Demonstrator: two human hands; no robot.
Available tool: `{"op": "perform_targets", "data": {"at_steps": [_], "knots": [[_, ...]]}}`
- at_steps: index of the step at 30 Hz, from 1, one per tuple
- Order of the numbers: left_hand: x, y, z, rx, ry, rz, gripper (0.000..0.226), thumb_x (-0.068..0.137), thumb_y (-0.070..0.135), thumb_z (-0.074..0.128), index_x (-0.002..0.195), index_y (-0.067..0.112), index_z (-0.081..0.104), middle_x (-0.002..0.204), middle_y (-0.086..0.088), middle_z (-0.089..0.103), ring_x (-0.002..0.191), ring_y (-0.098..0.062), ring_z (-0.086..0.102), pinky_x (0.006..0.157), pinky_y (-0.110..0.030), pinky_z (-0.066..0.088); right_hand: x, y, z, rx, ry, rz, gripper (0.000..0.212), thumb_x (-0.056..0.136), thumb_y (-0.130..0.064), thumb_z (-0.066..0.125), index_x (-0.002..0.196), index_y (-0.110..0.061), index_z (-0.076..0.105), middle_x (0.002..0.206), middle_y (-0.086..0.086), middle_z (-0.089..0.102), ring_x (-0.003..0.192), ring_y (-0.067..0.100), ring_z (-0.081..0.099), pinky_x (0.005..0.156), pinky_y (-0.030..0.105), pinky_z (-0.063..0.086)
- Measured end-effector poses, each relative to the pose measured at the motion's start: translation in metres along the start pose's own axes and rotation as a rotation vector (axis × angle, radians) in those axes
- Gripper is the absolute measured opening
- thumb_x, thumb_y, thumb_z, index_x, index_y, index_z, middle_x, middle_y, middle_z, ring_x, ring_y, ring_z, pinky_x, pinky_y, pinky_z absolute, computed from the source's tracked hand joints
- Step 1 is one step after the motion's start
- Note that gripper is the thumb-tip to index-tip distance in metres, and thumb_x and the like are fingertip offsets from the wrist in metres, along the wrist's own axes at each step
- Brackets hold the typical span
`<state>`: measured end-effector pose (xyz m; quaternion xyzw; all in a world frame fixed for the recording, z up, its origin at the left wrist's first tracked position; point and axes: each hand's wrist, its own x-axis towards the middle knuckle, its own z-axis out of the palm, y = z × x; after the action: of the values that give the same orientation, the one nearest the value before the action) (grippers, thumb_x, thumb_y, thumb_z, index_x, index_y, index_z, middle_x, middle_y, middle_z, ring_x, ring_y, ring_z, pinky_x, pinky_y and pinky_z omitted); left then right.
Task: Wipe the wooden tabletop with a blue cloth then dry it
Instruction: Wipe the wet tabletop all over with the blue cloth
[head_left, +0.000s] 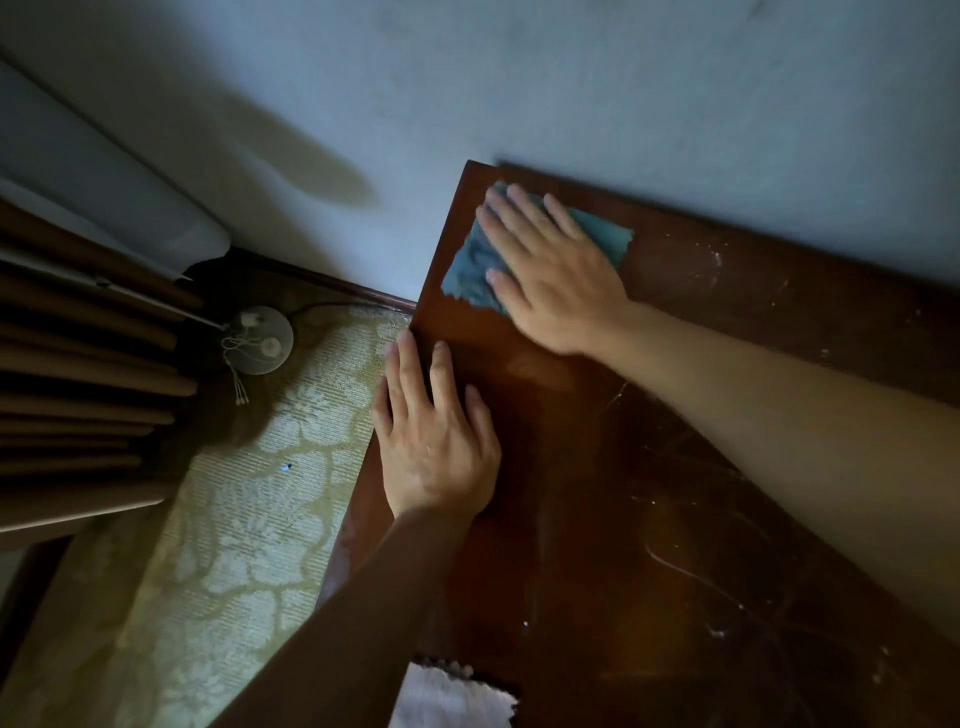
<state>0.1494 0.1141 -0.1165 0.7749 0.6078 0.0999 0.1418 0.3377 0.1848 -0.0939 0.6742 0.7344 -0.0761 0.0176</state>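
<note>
The right hand (556, 280) is pressing flat, fingers spread, on the blue cloth (483, 270) beneath it, wiping the tabletop (649, 519)'s far corner while the left hand (436, 441) is bracing open nearby; next, probably sweeping toward the dusty right.

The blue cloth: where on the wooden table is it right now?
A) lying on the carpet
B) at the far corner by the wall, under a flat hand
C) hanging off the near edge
B: the blue cloth lies at the table corner by the wall, pressed under the right hand.
</note>
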Motion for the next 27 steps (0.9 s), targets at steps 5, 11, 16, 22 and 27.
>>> {"op": "perform_targets", "data": {"at_steps": [5, 11, 16, 22, 27], "knots": [[0.0, -0.002, -0.001, 0.025, -0.025, 0.031, 0.061, 0.093, 0.033, 0.04, 0.148, 0.007, 0.041, 0.162, -0.018, 0.027, 0.15, -0.036, 0.025, 0.117, -0.053, 0.024, -0.102, -0.037, 0.024, 0.007, 0.026, -0.139, 0.064, 0.107, -0.04, 0.024, 0.162, -0.009, 0.019, 0.171, 0.011, 0.015, 0.159, 0.025, 0.009, 0.129, 0.048, 0.012], [0.0, 0.0, 0.001, 0.027, -0.006, 0.006, 0.056, 0.098, 0.032, 0.04, 0.147, 0.008, 0.042, 0.161, -0.017, 0.029, 0.148, -0.036, 0.027, 0.115, -0.054, 0.026, -0.055, 0.026, 0.008, -0.001, 0.012, -0.02, 0.064, 0.106, -0.042, 0.023, 0.162, -0.01, 0.022, 0.17, 0.01, 0.019, 0.158, 0.026, 0.014, 0.129, 0.047, 0.011], [0.0, 0.0, 0.001, 0.021, -0.012, 0.003, 0.056, 0.099, 0.035, 0.036, 0.149, 0.009, 0.04, 0.163, -0.015, 0.026, 0.15, -0.034, 0.023, 0.116, -0.055, 0.023, -0.031, 0.052, 0.001, -0.028, -0.014, 0.089, 0.069, 0.104, -0.046, 0.013, 0.163, -0.011, 0.012, 0.172, 0.009, 0.009, 0.16, 0.024, 0.005, 0.13, 0.044, 0.002], [-0.001, -0.001, 0.001, 0.02, -0.012, 0.004, 0.057, 0.098, 0.033, 0.038, 0.15, 0.009, 0.039, 0.164, -0.01, 0.026, 0.152, -0.032, 0.02, 0.116, -0.054, 0.021, -0.109, -0.011, 0.028, 0.012, 0.063, -0.053, 0.066, 0.106, -0.044, 0.028, 0.162, -0.01, 0.022, 0.17, 0.01, 0.018, 0.159, 0.024, 0.012, 0.129, 0.049, 0.013], [-0.001, 0.001, -0.001, 0.024, -0.023, 0.004, 0.058, 0.098, 0.032, 0.037, 0.15, 0.008, 0.038, 0.165, -0.01, 0.024, 0.152, -0.033, 0.018, 0.117, -0.053, 0.019, -0.072, 0.04, 0.013, 0.018, 0.042, -0.01, 0.068, 0.104, -0.046, 0.026, 0.163, -0.013, 0.022, 0.17, 0.008, 0.018, 0.159, 0.024, 0.013, 0.129, 0.044, 0.008]]}}
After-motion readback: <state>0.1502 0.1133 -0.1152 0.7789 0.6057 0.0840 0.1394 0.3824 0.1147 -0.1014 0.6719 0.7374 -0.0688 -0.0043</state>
